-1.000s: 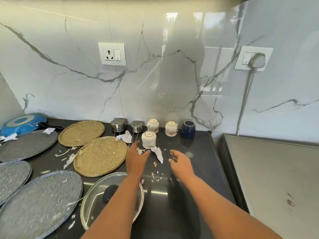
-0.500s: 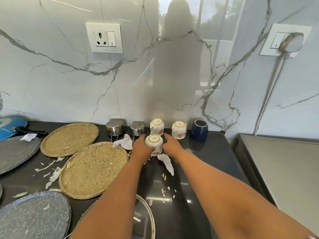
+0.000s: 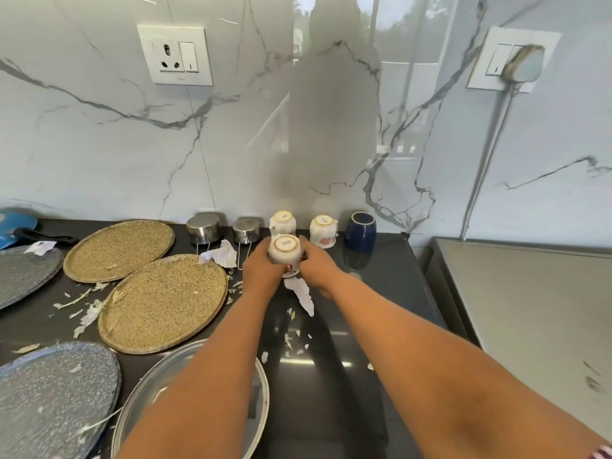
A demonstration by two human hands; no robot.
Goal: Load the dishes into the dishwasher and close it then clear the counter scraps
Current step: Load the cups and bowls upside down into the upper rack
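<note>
An upside-down white cup (image 3: 284, 249) sits near the back of the dark counter (image 3: 331, 376). My left hand (image 3: 261, 270) wraps its left side and my right hand (image 3: 316, 266) its right side, so both hands grip it. Behind it stand two more inverted white cups (image 3: 283, 222) (image 3: 323, 230), a dark blue cup (image 3: 361, 230) and two small steel cups (image 3: 203, 227) (image 3: 246, 229). Paper and food scraps (image 3: 299, 293) lie scattered on the counter in front of the cup.
Two woven gold plates (image 3: 162, 301) (image 3: 117, 248) lie to the left, with grey speckled plates (image 3: 49, 392) (image 3: 23, 273) and a steel lid (image 3: 172, 369) nearer me. A blue pan (image 3: 13, 223) is at far left. A steel surface (image 3: 530, 326) adjoins on the right.
Both hands reached forward from the scraps to the front white cup and closed around it. The camera moved closer to the wall.
</note>
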